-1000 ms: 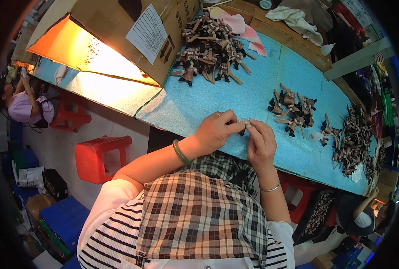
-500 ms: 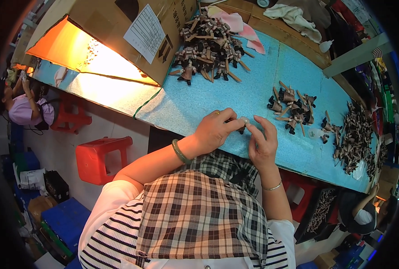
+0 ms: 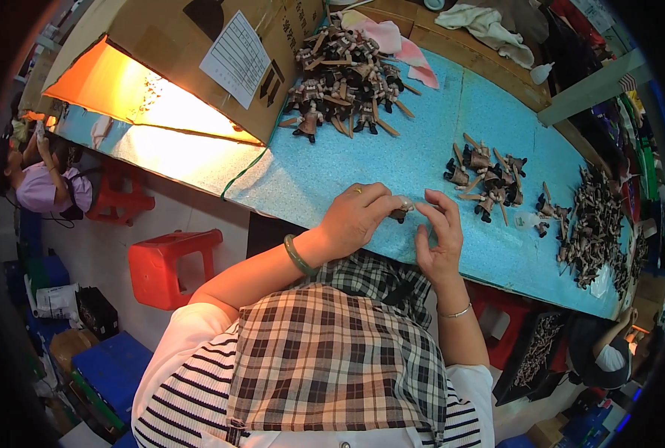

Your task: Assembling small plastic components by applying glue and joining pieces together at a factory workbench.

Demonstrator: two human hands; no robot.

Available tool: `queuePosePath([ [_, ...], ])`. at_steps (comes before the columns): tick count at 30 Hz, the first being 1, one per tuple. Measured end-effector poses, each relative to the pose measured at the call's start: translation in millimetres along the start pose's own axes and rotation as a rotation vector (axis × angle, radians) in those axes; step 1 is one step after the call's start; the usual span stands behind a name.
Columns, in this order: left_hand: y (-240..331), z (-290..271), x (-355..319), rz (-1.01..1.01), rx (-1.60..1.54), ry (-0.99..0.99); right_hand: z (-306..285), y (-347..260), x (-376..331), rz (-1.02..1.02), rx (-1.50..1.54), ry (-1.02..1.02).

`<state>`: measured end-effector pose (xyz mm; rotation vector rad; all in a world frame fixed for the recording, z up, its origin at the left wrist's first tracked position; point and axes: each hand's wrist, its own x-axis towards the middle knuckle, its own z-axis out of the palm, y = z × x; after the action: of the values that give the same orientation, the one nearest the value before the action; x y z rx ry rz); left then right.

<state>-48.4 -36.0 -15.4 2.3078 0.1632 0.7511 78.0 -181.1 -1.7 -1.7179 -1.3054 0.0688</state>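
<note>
My left hand (image 3: 359,216) is closed around a small dark figurine (image 3: 400,213) at the near edge of the blue table (image 3: 415,160). My right hand (image 3: 438,237) is just to its right, fingers spread, fingertips touching the figurine's end. A green bangle sits on my left wrist and a thin bracelet on my right. Past my hands, to the right, lies a small group of dark figurines with tan sticks (image 3: 486,178).
A big pile of similar figurines (image 3: 344,73) lies at the far middle, another dark heap (image 3: 594,228) at the far right. An open cardboard box (image 3: 168,67) stands at left. A red stool (image 3: 169,265) is on the floor. A seated person (image 3: 37,179) is far left.
My hands have stayed together at the table's edge; the right hand's fingers have opened slightly around the figurine. The view has shifted a little.
</note>
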Motion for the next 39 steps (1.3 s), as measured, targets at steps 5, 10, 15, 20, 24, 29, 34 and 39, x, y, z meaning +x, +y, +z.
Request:
queuePosePath([
  [5,1.9,0.8,0.4,-0.006,-0.024,0.031,1.9,0.8,-2.7,-0.088,-0.174,0.004],
  [10,-1.4,-1.2,-1.9,0.063,0.110,0.019,-1.0,-4.8,-2.8,-0.171,-0.357,-0.072],
  [15,-0.5,0.2,-2.7,0.090,0.158,0.016,-2.3,-4.5,1.5,-0.001,-0.087,-0.017],
  [20,2.6,1.3,-0.2,0.077,0.082,0.056,3.2,-4.8,-2.9,-0.204,-0.355,-0.040],
  [24,0.0,0.4,-0.3,0.094,0.061,0.065,-0.6,-6.5,0.0,-0.152,-0.252,-0.068],
  [29,-4.3,3.0,-1.8,0.038,-0.038,0.085,-6.7,-5.0,21.7,0.395,0.387,-0.060],
  [34,-1.9,-0.3,-2.7,-0.018,-0.072,0.109,-9.5,4.1,54.7,0.484,0.309,-0.391],
  [39,-3.6,1.4,-3.9,0.008,-0.056,0.072,-11.9,9.5,76.1,0.612,0.485,-0.620],
])
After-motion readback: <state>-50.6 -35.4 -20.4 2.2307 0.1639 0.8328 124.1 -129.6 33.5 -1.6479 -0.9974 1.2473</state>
